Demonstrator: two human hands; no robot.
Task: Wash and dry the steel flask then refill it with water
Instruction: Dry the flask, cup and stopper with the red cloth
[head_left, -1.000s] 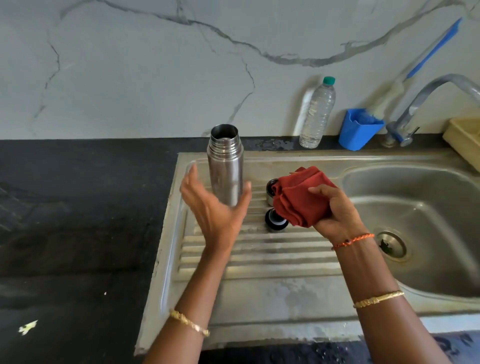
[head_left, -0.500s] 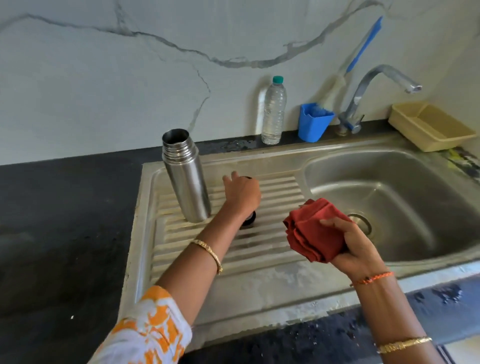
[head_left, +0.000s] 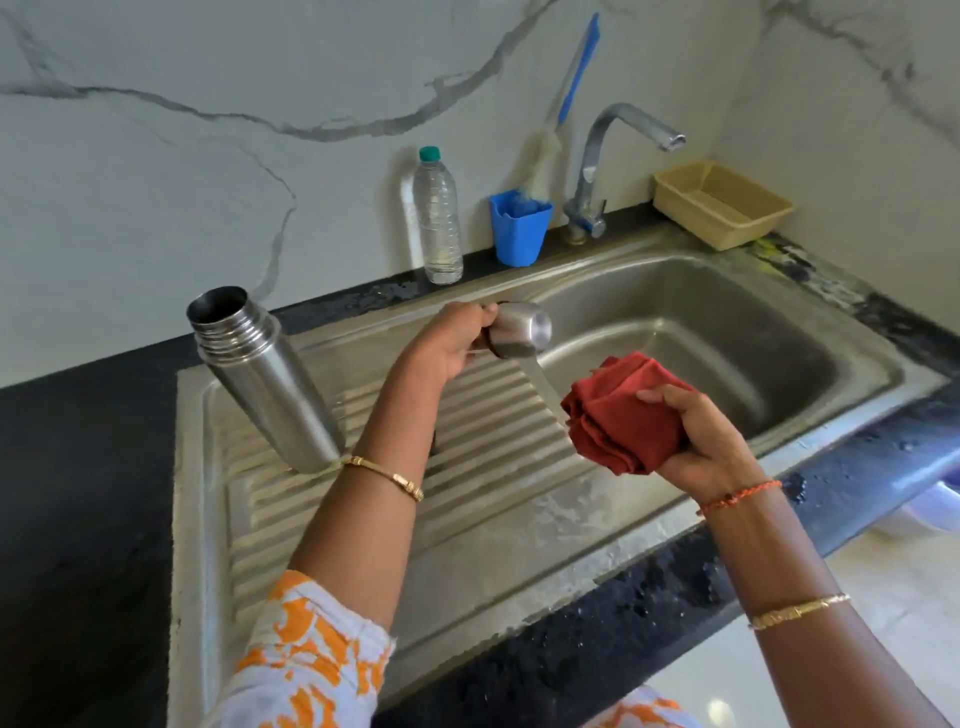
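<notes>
Steel cup (head_left: 517, 331) gripped by the curled left hand (head_left: 448, 343); right hand (head_left: 698, 441) clutches red cloth (head_left: 621, 418).

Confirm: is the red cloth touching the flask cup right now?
No, the red cloth sits bunched in the right hand, apart from the steel cup held by the left hand.

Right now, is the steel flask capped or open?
Open. The steel flask stands on the drainboard with its threaded mouth bare; the left hand holds its steel cap.
</notes>
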